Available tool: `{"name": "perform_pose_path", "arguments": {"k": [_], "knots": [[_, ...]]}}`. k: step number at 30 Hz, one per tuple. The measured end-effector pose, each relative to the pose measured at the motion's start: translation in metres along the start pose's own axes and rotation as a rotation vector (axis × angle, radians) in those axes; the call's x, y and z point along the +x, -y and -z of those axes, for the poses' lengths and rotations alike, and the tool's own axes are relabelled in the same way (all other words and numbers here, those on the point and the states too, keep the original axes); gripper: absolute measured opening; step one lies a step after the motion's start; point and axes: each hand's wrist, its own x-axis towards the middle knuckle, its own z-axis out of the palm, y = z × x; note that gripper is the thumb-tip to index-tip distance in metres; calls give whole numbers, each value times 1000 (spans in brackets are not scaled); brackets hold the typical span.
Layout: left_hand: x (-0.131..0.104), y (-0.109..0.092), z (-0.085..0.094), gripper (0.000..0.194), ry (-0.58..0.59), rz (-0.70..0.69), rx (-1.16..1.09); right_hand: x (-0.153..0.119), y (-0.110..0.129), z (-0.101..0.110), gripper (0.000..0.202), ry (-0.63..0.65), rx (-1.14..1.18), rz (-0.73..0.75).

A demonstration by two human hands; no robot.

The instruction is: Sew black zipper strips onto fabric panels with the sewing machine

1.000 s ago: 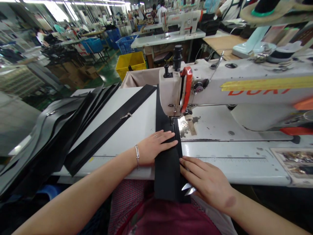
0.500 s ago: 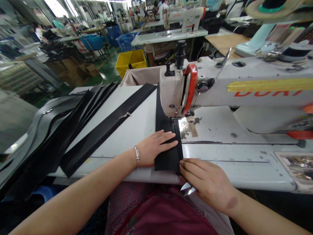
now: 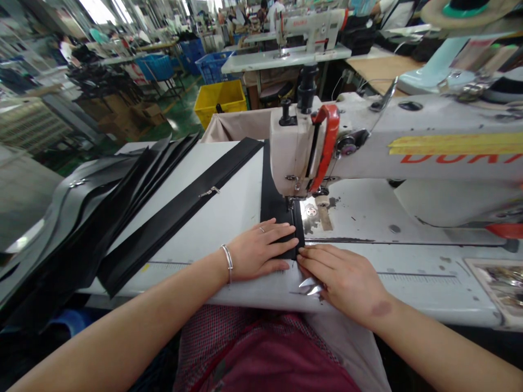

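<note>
A black strip of leather-like material runs under the presser foot of the sewing machine. My left hand lies flat on it with fingers spread, just in front of the needle. At the strip's near right corner, my right hand pinches the edge between thumb and fingertips. Thread snips stick out from under that hand, blades to the left; their handles are hidden in the palm. Left of the work, stacked black strips lie slantwise with a metal zipper pull on top.
A heap of black pieces hangs over the table's left side. Behind the table are a cloth-lined bin and a yellow crate. A tray of small metal parts is set in at the right. Other machines and people are farther back.
The black strip has moved away from me under the presser foot, its near end now closer to the needle. My right hand has moved forward with it; my left stays nearly in place.
</note>
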Motion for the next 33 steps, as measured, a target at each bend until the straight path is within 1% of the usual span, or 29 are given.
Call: {"name": "perform_pose_path", "arguments": {"k": [5, 10, 15, 22, 26, 29, 33], "knots": [[0, -2, -1, 52, 8, -3, 25, 14, -11, 0, 36, 48, -48, -25], [2, -2, -2, 55, -12, 11, 51, 28, -22, 1, 34, 40, -76, -60], [10, 5, -2, 51, -16, 58, 73, 42, -34, 2, 30, 38, -94, -101], [25, 15, 2, 45, -77, 137, 30, 60, -48, 4, 31, 131, -159, -196], [33, 21, 3, 38, -99, 169, -44, 70, -52, 5, 31, 179, -245, -272], [36, 25, 3, 37, -116, 192, -53, 75, -51, 6, 29, 176, -280, -311], [37, 26, 3, 39, -108, 198, -37, 77, -51, 6, 24, 170, -284, -330]]}}
